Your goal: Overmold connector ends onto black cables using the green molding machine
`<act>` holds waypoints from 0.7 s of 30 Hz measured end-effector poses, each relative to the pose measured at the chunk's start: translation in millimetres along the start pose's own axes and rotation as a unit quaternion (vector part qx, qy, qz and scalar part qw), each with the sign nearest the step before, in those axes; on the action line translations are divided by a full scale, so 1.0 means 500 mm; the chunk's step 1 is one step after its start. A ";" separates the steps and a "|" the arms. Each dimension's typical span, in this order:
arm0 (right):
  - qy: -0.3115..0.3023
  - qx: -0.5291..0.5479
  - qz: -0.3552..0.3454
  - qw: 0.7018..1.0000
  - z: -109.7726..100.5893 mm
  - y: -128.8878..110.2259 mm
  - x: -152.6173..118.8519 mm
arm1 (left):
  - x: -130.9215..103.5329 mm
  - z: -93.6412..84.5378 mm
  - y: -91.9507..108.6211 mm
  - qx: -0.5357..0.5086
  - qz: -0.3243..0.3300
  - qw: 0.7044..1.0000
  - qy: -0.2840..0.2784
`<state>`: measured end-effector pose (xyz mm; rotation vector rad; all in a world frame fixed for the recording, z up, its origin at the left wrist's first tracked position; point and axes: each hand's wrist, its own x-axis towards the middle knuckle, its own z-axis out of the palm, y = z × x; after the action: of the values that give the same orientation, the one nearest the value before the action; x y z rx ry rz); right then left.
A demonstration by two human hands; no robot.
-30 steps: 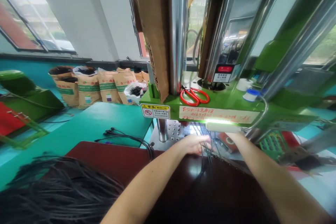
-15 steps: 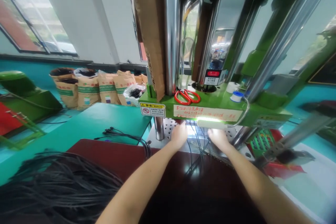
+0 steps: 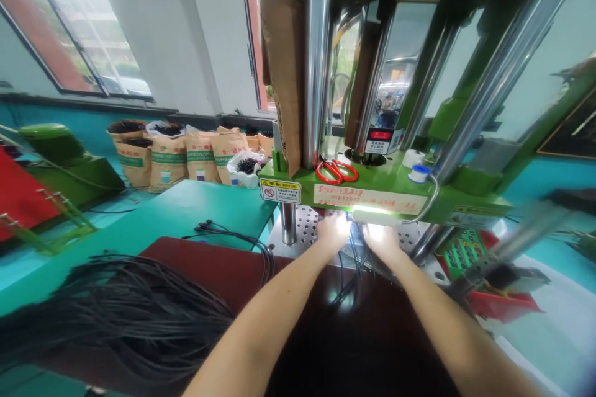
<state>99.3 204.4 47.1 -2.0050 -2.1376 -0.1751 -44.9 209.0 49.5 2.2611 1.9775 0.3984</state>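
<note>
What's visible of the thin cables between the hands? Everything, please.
The cables are thin and dark, with what looks like a plastic or rubber sheath. They emerge from under the green crossbar, run between the left hand and right hand, and droop in a loose, slightly splayed bunch onto the glossy dark tabletop. Their upper ends are hidden; glare and blur leave the exact count, and whether either hand grips them, unclear.

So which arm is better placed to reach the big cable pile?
Likely the left grip: the cable pile lies on that side, near the left forearm; the right grip is farther away.
</note>
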 end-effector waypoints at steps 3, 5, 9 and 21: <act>-0.016 -0.011 0.009 1.000 -0.001 -0.018 -0.002 | -0.002 0.011 0.010 -0.003 0.002 1.000 -0.001; -0.023 -0.015 0.014 1.000 0.002 -0.022 0.000 | -0.001 0.019 0.009 -0.003 0.004 1.000 0.002; -0.019 -0.026 0.014 0.999 0.007 -0.020 0.010 | 0.004 0.028 0.004 -0.007 0.013 1.000 0.013; 0.018 -0.046 -0.070 0.996 -0.003 -0.007 0.011 | -0.011 0.017 0.032 -0.020 0.052 0.997 0.060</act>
<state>95.6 209.2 50.1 -1.8839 -2.2872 -0.3355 -28.0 202.0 44.7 2.3740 1.8910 0.5928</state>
